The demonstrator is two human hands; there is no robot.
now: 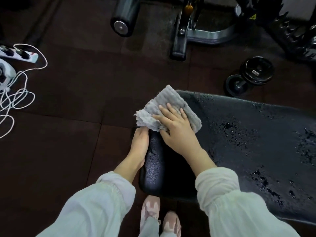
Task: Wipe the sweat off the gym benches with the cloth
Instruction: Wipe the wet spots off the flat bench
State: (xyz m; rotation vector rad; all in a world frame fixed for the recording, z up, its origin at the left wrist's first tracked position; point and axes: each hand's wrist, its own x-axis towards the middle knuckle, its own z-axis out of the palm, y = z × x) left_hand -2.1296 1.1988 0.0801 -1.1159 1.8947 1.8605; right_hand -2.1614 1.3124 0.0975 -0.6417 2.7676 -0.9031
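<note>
Across the dark rubber floor (pixel 71 106) the counter (pixel 248 134) runs off to my right, its black pad still beaded with wet drops over most of its length, so I judge the wiping barely begun; beyond it stand a machine frame (pixel 201 33) and two dumbbells (pixel 249 76), well apart from my work, and away to my left a power strip (pixel 25 55) with a tangle of white cable (pixel 15 98) lies on the floor. At the near-left corner of the counter sits the cloth (pixel 172 106), grey and ribbed, partly hanging past the edge; my right hand (pixel 176 129) lies flat on it, fingers straight and spread, pressing it down so it soaks rather than skids; my left hand (pixel 141 142) curls over the rounded end of the pad, its fingers hidden below, seemingly to brace me as I lean, though whether it also pinches the cloth's loose edge I cannot tell. Next, I think, comes a firm sweep to the right through the puddles; the cloth may bunch if I press unevenly.
</note>
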